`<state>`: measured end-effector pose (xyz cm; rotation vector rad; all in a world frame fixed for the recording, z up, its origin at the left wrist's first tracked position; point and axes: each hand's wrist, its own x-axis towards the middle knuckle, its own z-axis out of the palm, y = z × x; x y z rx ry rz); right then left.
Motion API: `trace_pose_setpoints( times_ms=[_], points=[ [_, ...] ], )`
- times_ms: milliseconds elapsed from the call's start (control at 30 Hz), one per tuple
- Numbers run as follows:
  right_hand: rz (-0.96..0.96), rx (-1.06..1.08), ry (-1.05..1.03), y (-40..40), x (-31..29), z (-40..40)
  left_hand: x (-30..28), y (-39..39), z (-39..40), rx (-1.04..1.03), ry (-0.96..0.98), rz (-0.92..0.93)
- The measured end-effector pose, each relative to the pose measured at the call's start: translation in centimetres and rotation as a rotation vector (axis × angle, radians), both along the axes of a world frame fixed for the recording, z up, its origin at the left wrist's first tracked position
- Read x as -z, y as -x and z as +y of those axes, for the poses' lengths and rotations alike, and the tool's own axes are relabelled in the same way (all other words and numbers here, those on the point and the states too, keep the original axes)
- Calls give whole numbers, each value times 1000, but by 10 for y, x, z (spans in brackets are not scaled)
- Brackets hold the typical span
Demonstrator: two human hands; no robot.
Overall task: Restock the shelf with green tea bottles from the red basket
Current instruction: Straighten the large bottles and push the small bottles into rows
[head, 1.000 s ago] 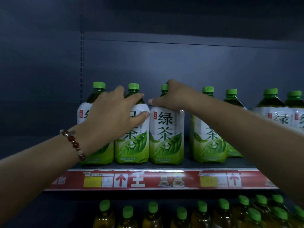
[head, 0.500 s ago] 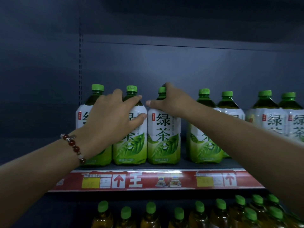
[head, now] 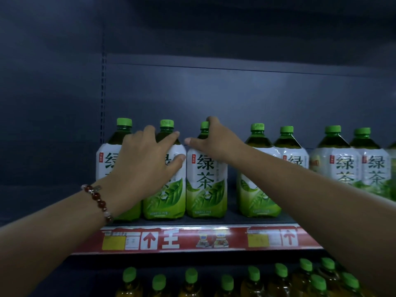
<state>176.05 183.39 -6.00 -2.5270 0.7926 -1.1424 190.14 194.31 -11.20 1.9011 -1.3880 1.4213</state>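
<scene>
Dark shelf (head: 192, 221): left hand (head: 143, 163) spread on bottle (head: 169, 189); right hand (head: 216, 142) grips neighbouring bottle's (head: 205, 179) neck.

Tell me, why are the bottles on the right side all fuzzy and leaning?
In the head view, the wide lens bends and smears the edges, so the far-right bottles blur and lean; the middle bottle stays sharp; the wall above is dim; the price strip shines.
</scene>
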Motion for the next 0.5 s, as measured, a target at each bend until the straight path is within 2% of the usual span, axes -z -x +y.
trace_pose_setpoints(
  times_ms=[133, 333, 433, 500],
  points=[
    [33, 17, 25, 10, -7, -2, -4, 8, -1, 5, 10, -53],
    [-86, 186, 277, 47, -20, -19, -16, 30, -8, 62, -52, -85],
    [-121, 260, 256, 65, -22, -34, -24, 40, -20, 41, -111, -63],
    [-132, 278, 131, 72, -19, -43, -28, 46, -29, 9, -134, -62]
  ],
)
